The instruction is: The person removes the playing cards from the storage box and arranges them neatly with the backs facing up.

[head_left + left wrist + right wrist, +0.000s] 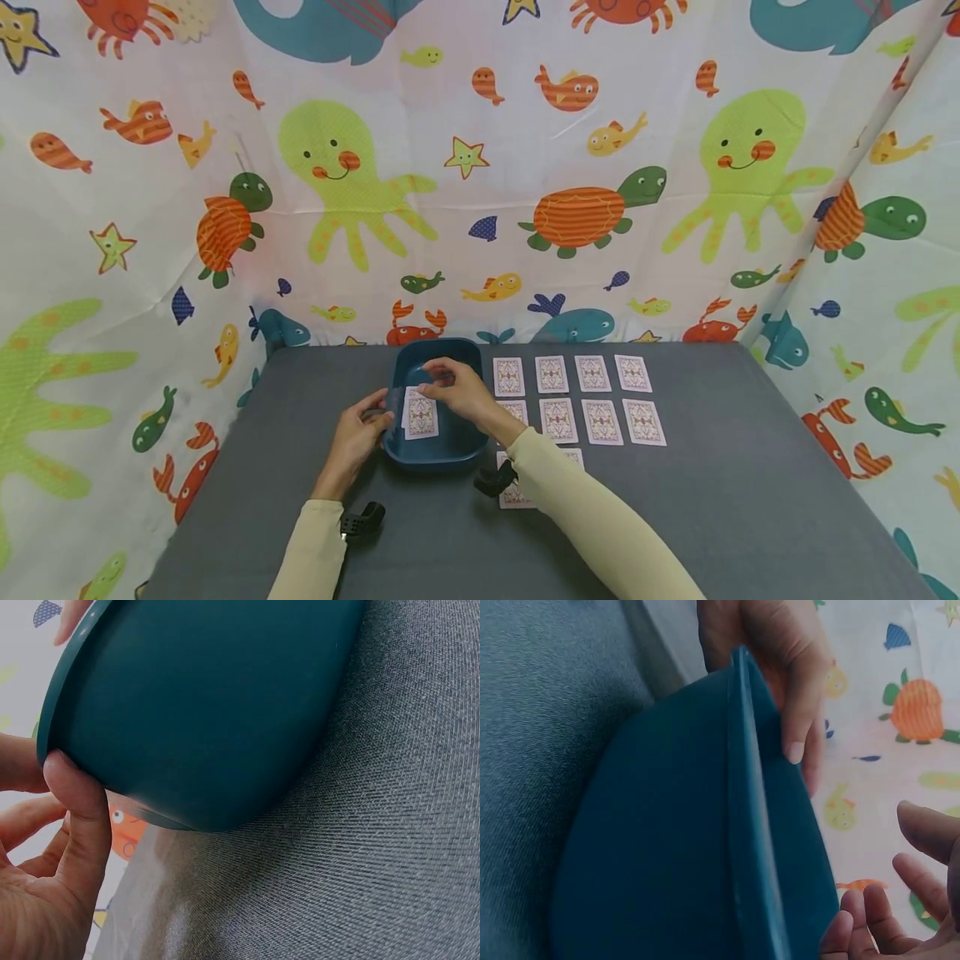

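A dark blue plastic tub (435, 460) stands on the grey table. Inside it lie patterned playing cards (422, 421), backs up and overlapping, near the left wall. My left hand (354, 442) holds the tub's left rim; in the left wrist view its thumb (79, 795) presses on the rim. Over the tub reaches my right hand (467, 393), its fingertips above the cards' upper edge. In the right wrist view, the right fingers (885, 922) are loosely bent, thumb apart, and no card shows between them.
Right of the tub, face-down cards (558, 421) lie in rows on the grey table (712, 500). My right sleeve (585, 500) partly covers the nearest row. A curtain with sea animals (465, 225) hangs behind and at both sides.
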`<state>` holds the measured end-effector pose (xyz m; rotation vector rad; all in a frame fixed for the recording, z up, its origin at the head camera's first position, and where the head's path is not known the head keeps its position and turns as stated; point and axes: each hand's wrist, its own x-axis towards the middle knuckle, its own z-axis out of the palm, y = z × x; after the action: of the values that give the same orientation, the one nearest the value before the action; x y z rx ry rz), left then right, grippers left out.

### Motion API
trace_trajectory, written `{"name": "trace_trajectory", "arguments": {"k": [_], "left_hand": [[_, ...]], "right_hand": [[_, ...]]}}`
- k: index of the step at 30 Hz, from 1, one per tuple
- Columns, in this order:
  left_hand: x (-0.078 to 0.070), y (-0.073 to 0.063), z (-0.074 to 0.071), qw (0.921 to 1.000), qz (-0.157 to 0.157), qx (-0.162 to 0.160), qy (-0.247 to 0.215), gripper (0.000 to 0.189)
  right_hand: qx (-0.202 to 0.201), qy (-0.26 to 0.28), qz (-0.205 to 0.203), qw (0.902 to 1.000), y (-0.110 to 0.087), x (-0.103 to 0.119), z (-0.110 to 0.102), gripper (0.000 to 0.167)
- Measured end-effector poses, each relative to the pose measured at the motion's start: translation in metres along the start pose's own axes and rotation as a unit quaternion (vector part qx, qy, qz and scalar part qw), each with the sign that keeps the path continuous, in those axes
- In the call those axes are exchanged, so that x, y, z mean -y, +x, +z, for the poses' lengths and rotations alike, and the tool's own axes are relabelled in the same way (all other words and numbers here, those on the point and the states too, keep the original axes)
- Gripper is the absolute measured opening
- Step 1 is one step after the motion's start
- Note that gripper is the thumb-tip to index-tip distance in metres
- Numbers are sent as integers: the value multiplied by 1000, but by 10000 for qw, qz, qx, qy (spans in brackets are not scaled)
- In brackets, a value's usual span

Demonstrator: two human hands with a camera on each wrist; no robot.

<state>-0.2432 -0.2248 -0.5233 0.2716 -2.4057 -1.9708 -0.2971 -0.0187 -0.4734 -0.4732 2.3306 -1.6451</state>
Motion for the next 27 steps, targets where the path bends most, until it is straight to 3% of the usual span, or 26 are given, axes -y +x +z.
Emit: {"name": "trace_trajectory", "arguments": {"k": [15,27], "left_hand": [[-1,0,0,10000,-31,-4,82,49],[2,1,1,9998,-94,-47,195,49]], "right_hand": [[66,-554,407,9976,16,-13,13,47],[-71,-831,748,9937,22,-26,19,47]]}}
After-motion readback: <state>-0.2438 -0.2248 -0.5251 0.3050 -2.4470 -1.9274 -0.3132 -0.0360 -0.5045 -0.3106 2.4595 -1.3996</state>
